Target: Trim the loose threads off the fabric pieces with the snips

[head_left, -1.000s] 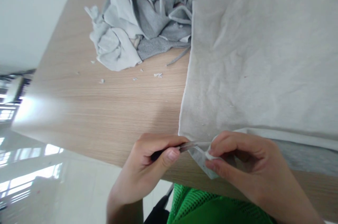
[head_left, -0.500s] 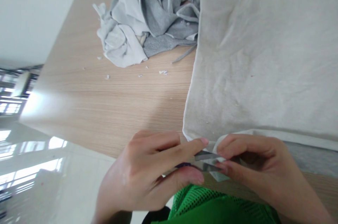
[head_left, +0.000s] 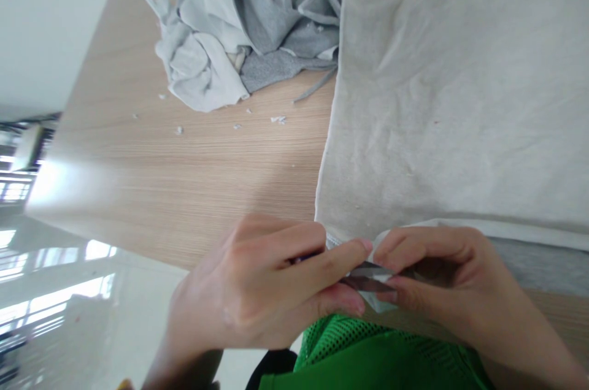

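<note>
My left hand (head_left: 280, 286) is closed around a pair of thread snips (head_left: 367, 284), with the index finger above and the thumb below. The two metal blades point right, slightly apart, and most of the handle is hidden in the hand. Their tips meet a pale bit of cloth at the fingertips of my right hand (head_left: 442, 273). Its thumb and fingers pinch the turned-up front edge of a cream cloth (head_left: 455, 108) spread flat. A strip of grey fabric (head_left: 538, 264) shows beneath that edge. The exact point of contact between blades and cloth is hidden.
A heap of grey and white cloth pieces (head_left: 271, 22) lies at the back of the wooden table (head_left: 207, 175). Small white scraps (head_left: 278, 119) are scattered in front of it. A green mesh garment (head_left: 368, 353) is just below my hands, near the table edge.
The view has shifted slightly, so the cloth and heap sit higher and further left. My left index finger and the blades have moved a little right, against the right fingertips. Both grips stay.
</note>
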Demonstrator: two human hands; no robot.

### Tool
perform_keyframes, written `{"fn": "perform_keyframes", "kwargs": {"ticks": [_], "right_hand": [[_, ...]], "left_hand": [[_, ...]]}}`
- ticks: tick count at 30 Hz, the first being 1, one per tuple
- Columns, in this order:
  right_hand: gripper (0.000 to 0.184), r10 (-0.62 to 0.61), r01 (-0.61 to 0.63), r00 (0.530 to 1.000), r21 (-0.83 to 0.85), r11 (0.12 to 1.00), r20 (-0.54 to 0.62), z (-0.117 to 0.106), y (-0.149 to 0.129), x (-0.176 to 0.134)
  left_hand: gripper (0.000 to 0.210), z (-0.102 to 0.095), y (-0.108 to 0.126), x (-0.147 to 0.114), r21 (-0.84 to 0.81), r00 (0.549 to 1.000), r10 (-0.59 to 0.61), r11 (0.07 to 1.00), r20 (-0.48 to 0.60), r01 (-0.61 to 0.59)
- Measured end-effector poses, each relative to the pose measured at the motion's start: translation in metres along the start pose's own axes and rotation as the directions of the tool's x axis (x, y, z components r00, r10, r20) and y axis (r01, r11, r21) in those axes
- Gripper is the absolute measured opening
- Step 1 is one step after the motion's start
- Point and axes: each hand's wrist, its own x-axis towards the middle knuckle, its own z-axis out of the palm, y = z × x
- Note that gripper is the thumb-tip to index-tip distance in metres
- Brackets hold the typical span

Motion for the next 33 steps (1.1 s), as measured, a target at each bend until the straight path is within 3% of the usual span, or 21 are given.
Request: {"fn": "perform_keyframes", "kwargs": {"ticks": [15, 24, 33], "right_hand": [[0.008, 0.025, -0.026, 0.999, 0.021, 0.999, 0.03, 0.0, -0.002, 0.001], [0.013, 0.03, -0.03, 0.999, 0.049, 0.998, -0.016, 0.002, -0.003, 0.002], [0.013, 0.054, -0.054, 0.998, 0.009, 0.998, -0.017, 0.0, -0.004, 0.001]], "left_hand": [[0.03, 0.0, -0.001, -0.002, 0.045, 0.999, 0.023, 0.999, 0.036, -0.025], [0.031, 0.002, -0.001, -0.002, 0.038, 0.999, -0.002, 0.999, 0.04, 0.0], [0.026, 0.009, -0.003, -0.005, -0.052, 0.996, -0.03, 0.998, -0.08, 0.026]]}}
